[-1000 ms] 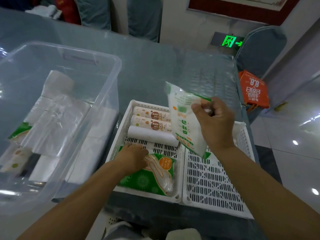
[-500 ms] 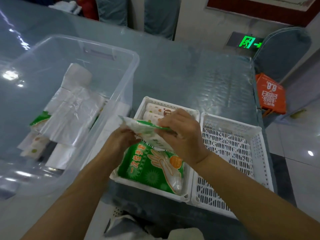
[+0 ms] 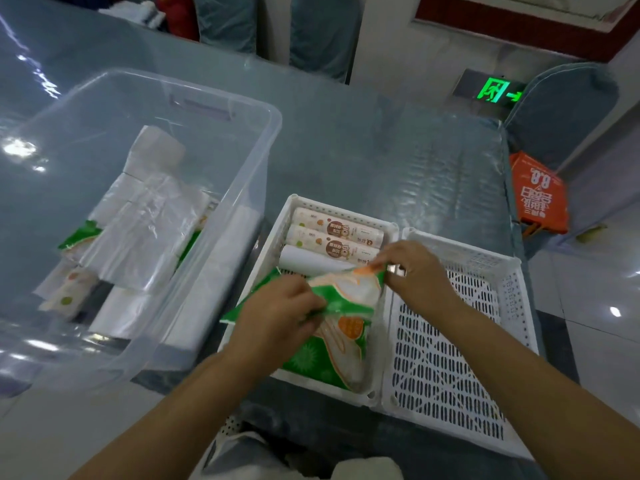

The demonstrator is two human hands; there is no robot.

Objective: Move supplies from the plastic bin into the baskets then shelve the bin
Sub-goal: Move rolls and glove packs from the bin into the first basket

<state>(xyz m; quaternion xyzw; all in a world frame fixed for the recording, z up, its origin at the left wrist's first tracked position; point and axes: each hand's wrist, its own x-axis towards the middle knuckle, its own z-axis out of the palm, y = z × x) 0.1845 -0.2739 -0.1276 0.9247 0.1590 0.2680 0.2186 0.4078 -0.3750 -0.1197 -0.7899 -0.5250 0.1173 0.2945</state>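
A green and white glove packet [image 3: 349, 289] lies flat over the left white basket [image 3: 304, 206]. My left hand [image 3: 277, 317] grips its near left part and my right hand [image 3: 415, 271] pinches its far right corner. Under it in the same basket lies another green glove packet [image 3: 332, 355]. Behind them sit three rolls [image 3: 332, 237] side by side. The right white basket [image 3: 450, 341] holds nothing. The clear plastic bin [image 3: 221, 188] on the left still holds white rolls, folded clear bags [image 3: 138, 233] and a green packet [image 3: 79, 233].
The bin and both baskets stand on a glass-topped table [image 3: 381, 150]. An orange bag [image 3: 538, 195] hangs past the table's right edge beside a blue-covered chair [image 3: 568, 109]. More covered chairs line the far side.
My right hand brought the packet down from upright over the right basket to flat over the left basket. My left hand left the lower packet and took hold of this one.
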